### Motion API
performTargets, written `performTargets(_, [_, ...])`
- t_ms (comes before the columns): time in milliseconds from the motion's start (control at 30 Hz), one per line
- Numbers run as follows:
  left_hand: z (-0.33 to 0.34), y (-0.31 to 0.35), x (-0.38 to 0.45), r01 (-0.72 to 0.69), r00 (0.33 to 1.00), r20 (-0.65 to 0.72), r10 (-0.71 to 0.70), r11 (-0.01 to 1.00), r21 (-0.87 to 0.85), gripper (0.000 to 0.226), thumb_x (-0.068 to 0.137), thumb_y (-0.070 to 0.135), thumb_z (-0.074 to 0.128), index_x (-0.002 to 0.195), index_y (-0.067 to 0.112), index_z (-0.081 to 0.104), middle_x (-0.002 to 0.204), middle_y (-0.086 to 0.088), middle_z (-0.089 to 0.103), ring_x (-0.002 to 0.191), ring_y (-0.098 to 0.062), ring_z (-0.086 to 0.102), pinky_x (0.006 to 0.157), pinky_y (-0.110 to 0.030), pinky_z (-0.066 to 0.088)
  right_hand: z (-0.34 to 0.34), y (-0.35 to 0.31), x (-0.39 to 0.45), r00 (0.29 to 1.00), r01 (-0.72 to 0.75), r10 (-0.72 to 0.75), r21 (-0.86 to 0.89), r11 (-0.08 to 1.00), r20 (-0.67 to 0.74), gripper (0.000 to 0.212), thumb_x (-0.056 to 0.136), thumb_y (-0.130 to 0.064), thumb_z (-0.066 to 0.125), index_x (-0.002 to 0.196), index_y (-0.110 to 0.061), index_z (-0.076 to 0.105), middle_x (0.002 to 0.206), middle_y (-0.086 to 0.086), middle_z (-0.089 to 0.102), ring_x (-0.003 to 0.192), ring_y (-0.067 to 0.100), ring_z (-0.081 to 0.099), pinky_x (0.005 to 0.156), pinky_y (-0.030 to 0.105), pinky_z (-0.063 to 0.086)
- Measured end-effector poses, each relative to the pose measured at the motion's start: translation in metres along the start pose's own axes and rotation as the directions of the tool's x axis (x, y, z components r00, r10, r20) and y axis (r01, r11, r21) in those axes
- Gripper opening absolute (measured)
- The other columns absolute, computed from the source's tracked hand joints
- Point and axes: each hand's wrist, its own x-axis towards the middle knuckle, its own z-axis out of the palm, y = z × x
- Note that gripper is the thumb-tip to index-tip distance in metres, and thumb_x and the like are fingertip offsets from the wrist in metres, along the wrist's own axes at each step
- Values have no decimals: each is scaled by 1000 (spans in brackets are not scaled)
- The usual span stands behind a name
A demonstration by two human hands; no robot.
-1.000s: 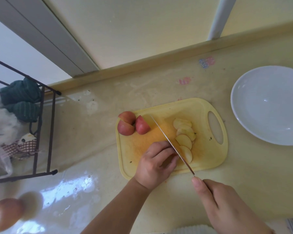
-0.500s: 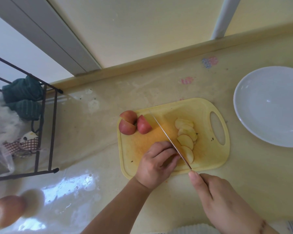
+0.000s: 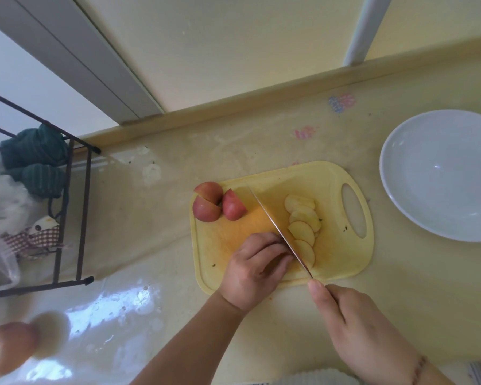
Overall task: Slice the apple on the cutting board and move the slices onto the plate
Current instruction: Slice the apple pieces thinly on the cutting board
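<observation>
We look down on a pale yellow plastic cutting board [image 3: 328, 184] with an oval handle hole at its right end, lying on a glossy cream countertop [image 3: 178, 162]. Our left hand [image 3: 254, 269] sits on the near part of the board with its fingers curled over an apple piece that they hide completely, the fingertips right against the blade. Our right hand [image 3: 356, 334] grips the handle of a thin steel kitchen knife [image 3: 278, 229], forefinger stretched along the spine; the blade runs diagonally across the board from the near edge toward the far left.

Just right of the blade, a fanned row of pale peeled-looking apple slices [image 3: 303, 226] lies on the board, overlapping one another. At the board's far left corner stand three red-skinned apple wedges [image 3: 218, 202], touching each other and well apart from the slices.

Off to the right, apart from the board, sits a round white ceramic plate [image 3: 400, 173] with nothing on it yet. On the left a black metal wire rack [image 3: 84, 190] holds dark green folded cloths [image 3: 36, 159] and a checked fabric item [image 3: 31, 237]. In the near left corner a whole reddish apple [image 3: 7, 351] rests on the counter, blurred.
</observation>
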Motion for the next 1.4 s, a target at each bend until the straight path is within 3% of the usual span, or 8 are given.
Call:
performTargets(300, [-2,2,2,-7,1000,10,6,1000,25,15,82,3,85,94,0,76,104,-9,69,96,-20,67,85,-32,58,-2,7,29,1000,18,-18,40,999,1,65,78,-71,17,55,-16,41,41,-4,47,40,9,42,48,23,34])
performTargets(467, [-2,4,0,19,1000,10,-20,999,50,13,84,7,83,94,1,76,103,-10,69,96,-19,66,85,-30,58,-30,7,38,971,-182,132,263,948,199,60,84,-70,26,62,-15,35,47,1,25,34,16,19,39,21,19])
performTargets(600, [-7,9,0,50,999,15,-51,998,38,14,87,13,78,94,2,74,105,-10,66,99,-18,65,86,-29,57,-39,-3,33,964,-139,64,287,948,258,61,84,-70,27,65,-13,36,49,2,27,36,16,21,37,22,23])
performTargets(700, [-18,25,-1,108,987,-121,-105,994,21,16,95,25,67,98,9,66,105,-5,59,100,-18,60,85,-32,52,-46,-1,25,990,135,-134,-17,991,45,72,76,-83,16,58,-17,36,42,-4,36,37,10,31,40,23,28])
performTargets(800, [-31,53,15,42,966,-259,2,986,162,13,97,31,61,97,18,58,102,2,56,96,-21,53,92,-31,42,-50,6,25,974,187,-223,-452,872,-28,65,75,-81,0,65,-27,35,47,-5,45,42,10,43,40,20,27])
performTargets(900, [-35,69,46,-102,992,-47,120,953,285,9,92,28,70,95,20,65,96,5,64,89,-22,57,84,-33,45,-48,11,32,947,230,-320,-616,754,-39,64,74,-77,-9,78,-30,35,55,-6,43,50,14,46,39,21,25])
performTargets(1100, [-31,49,84,-37,924,361,-127,910,413,26,77,47,70,88,24,73,78,10,63,72,-19,59,65,-30,48,-37,25,45,896,287,-445,-747,599,-12,81,78,-73,-14,86,-24,51,59,-2,61,45,17,59,35,27,17])
performTargets(1400, [-12,31,102,-85,921,382,-81,912,400,24,81,42,68,76,20,75,79,5,65,70,-20,62,59,-20,42,-36,26,45,893,255,-445,-742,620,-66,72,80,-71,-4,97,-23,47,72,-3,63,53,19,54,40,29,22])
